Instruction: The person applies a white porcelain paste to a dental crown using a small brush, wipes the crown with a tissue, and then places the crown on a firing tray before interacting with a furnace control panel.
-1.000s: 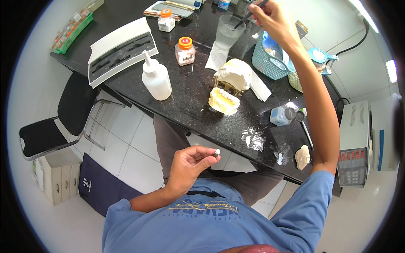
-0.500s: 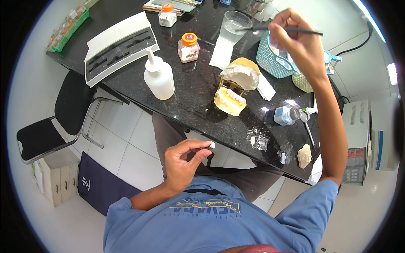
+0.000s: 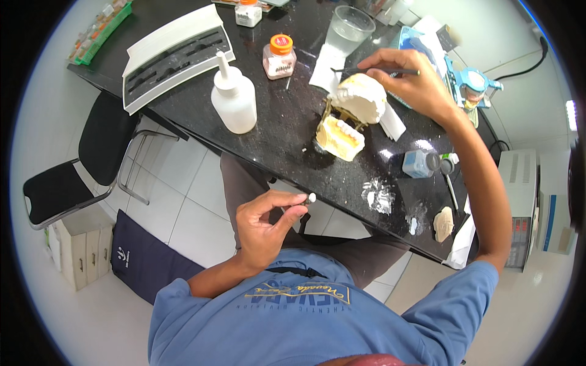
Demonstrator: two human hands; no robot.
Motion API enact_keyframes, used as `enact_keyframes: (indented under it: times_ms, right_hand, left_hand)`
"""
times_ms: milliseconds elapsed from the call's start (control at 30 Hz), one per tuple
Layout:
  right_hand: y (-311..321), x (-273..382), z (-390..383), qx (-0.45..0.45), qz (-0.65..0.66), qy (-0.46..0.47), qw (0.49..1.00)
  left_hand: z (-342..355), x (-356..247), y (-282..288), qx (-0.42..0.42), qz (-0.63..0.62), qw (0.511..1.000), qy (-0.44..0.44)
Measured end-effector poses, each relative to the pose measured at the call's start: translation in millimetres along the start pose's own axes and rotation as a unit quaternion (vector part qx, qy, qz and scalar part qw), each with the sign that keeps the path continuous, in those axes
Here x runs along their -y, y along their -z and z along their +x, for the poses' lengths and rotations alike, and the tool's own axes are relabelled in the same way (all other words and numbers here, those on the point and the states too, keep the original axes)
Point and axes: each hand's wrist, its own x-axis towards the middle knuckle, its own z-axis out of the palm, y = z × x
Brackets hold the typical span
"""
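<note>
Near the table's front edge, my left hand [image 3: 265, 222] pinches a small white tooth crown [image 3: 312, 198] between thumb and fingertips. My right hand [image 3: 421, 82] grips a thin dark brush [image 3: 349, 71] over the far side of the table. The brush tip is at a folded white tissue [image 3: 321, 78]; whether it touches cannot be made out. Just beyond is a glass of water [image 3: 348, 36]. Below my right hand stands a hinged dental model, with a pale upper cast [image 3: 360, 102] tilted back and a yellowish lower cast [image 3: 340, 140] bearing teeth.
A white squeeze bottle [image 3: 235, 104] and an orange-lidded jar [image 3: 279, 60] stand left of the model. White powder [image 3: 378, 196], a bluish paste smear [image 3: 413, 226], a beige lump [image 3: 444, 224] and a small bluish jar [image 3: 420, 163] are at the right. A long white box [image 3: 174, 58] lies far left.
My right hand has come down and nearer, taking the brush tip from the glass to the tissue. My left hand keeps its pinch on the crown, which appears slightly turned.
</note>
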Motion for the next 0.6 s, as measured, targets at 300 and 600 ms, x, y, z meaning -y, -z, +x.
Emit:
enact_keyframes:
  times_ms: [300, 600]
  right_hand:
    - [69.0, 33.4, -117.9, -0.256, -0.105, 0.066, 0.959]
    - [-108.7, 48.3, -226.8, -0.385, 0.145, 0.092, 0.907]
  left_hand:
    - [15.7, -0.5, -39.6, -0.022, 0.083, 0.99, -0.111]
    - [26.8, 9.8, -53.0, -0.03, 0.093, 0.988, -0.117]
